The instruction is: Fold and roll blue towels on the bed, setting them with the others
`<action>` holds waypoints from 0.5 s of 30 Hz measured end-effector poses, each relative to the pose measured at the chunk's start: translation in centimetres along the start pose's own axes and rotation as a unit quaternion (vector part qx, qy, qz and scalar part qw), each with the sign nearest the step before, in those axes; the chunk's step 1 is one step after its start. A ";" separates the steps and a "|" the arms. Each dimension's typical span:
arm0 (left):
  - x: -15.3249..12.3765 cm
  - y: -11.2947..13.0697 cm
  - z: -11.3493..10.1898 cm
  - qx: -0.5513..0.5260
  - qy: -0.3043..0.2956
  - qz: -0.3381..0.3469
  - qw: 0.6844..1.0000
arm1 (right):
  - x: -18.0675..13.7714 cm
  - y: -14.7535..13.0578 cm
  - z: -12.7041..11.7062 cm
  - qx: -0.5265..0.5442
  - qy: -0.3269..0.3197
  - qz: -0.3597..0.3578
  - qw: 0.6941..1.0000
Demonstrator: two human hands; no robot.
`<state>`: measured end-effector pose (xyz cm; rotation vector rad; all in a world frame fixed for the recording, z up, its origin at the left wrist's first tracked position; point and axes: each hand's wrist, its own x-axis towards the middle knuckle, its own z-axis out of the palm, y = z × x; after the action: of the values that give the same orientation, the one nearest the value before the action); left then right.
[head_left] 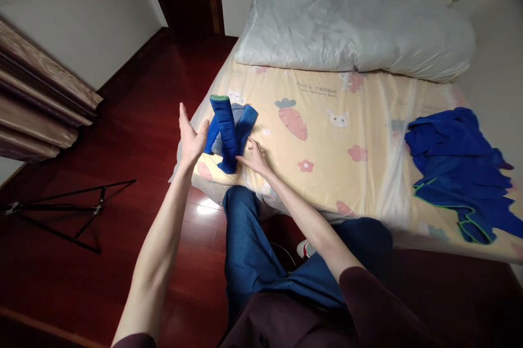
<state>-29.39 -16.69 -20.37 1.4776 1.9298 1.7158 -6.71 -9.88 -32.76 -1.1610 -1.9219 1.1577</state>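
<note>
A rolled blue towel (224,127) with a green edge at its far end lies on top of a small pile near the bed's left corner. Beneath it are more blue rolls (247,123) and a grey cloth (237,113). My left hand (192,134) is raised just left of the pile, fingers stretched and thumb apart, holding nothing. On the other side, my right hand (254,158) is beside the near end of the top roll, fingers apart. Whether its thumb touches the roll I cannot tell.
A heap of loose blue towels (457,168) lies at the bed's right. The bed's yellow patterned sheet (322,146) stretches between. A pale quilt (351,21) is bunched at the far end. On the floor at left stand black tripod legs (61,207), near a curtain (36,97).
</note>
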 end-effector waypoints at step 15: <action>-31.8 3.5 4.4 0.105 -0.299 -0.002 0.949 | -18.5 12.9 -26.9 0.052 0.205 0.221 0.952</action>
<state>-8.69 -37.69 -33.59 1.7931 1.7962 0.9102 28.19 -13.63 -33.72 -1.6760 -1.3103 1.1084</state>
